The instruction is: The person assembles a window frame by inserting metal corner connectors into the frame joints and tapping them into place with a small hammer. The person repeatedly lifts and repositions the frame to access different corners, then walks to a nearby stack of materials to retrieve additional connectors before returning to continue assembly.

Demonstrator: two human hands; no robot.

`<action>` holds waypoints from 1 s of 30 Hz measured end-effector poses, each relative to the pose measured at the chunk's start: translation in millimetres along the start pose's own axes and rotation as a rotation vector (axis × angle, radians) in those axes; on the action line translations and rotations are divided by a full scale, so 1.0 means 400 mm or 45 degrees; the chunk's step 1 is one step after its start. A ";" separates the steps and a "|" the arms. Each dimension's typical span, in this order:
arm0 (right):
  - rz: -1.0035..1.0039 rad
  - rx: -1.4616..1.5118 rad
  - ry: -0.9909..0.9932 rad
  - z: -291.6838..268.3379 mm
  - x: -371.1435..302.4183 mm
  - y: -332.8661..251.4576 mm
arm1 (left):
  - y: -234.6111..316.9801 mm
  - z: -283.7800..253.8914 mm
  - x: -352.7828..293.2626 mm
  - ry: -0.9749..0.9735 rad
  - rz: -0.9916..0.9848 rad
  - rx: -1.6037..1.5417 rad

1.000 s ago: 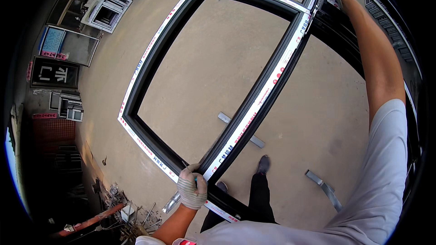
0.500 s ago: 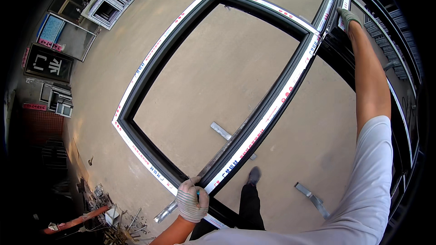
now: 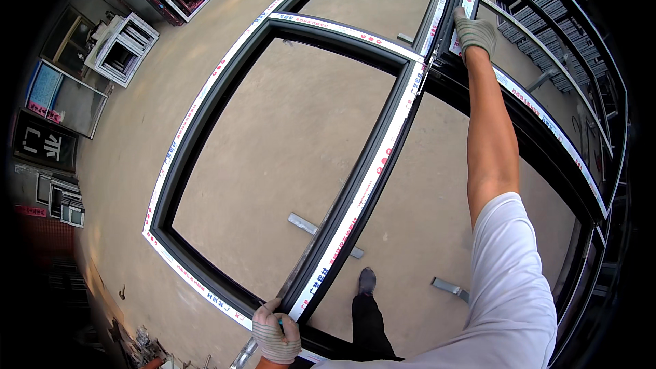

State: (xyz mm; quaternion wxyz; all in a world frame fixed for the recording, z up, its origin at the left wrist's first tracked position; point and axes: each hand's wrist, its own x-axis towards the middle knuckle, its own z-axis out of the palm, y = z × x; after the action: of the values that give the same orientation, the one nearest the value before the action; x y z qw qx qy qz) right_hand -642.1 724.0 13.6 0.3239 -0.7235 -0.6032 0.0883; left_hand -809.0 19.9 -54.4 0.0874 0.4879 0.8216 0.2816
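Note:
Close to me at the lower middle, my left hand point(image 3: 275, 333), in a pale striped glove, rests at the near corner of a large black window frame point(image 3: 164, 195) faced with printed white film. Its fingers are curled around a thin tool point(image 3: 281, 324); only a small teal part shows, and its kind is hidden. My right arm reaches far forward. The gloved right hand point(image 3: 476, 35) is wrapped over a black bar of a second framed panel point(image 3: 547, 123), which adjoins the first frame on the right. Its fingertips are partly hidden behind the bar.
Metal support pieces point(image 3: 303, 223) show beneath the frame, and another metal piece point(image 3: 447, 287) lies right of my shoe point(image 3: 367, 280). Small white frames point(image 3: 123, 48) and a dark sign panel point(image 3: 44, 140) stand along the left wall. Stacked profiles point(image 3: 553, 41) are at the right; scraps lie lower left.
The view has turned rightward, so the frames and both hands appear farther left. The right hand keeps its hold on the bar, and the left hand stays at the near corner.

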 end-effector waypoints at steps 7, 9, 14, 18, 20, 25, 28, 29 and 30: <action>-0.086 0.342 0.285 -0.036 -0.182 -0.032 | -0.017 0.005 -0.019 0.042 0.010 -0.022; -0.094 0.410 0.280 -0.054 -0.212 -0.021 | -0.024 0.009 -0.017 0.046 0.031 -0.041; -0.158 0.522 0.052 -0.095 -0.293 -0.015 | -0.022 0.001 -0.023 0.116 0.091 -0.078; -0.185 0.501 0.017 -0.271 -0.323 -0.109 | -0.027 0.006 -0.022 0.129 0.134 -0.092; -0.237 0.622 0.172 -0.442 -0.305 -0.200 | -0.023 0.020 -0.016 0.167 0.167 -0.116; -0.802 0.619 0.617 -0.840 -0.490 -0.497 | -0.053 0.018 -0.034 0.275 0.209 -0.200; -0.844 0.665 0.463 -0.831 -0.670 -0.476 | -0.095 0.016 -0.037 0.265 0.178 -0.428; -0.851 0.704 0.408 -0.824 -0.707 -0.439 | -0.080 -0.003 -0.042 0.135 0.120 -0.664; -0.834 0.704 0.398 -0.827 -0.752 -0.418 | -0.055 -0.029 -0.040 0.001 0.061 -0.886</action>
State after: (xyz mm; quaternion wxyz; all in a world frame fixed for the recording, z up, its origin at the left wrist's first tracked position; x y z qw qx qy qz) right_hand -684.3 334.7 286.7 0.6029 -0.3856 -0.6978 0.0285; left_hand -822.2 -6.0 -59.1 0.2418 0.4478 0.6646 0.5470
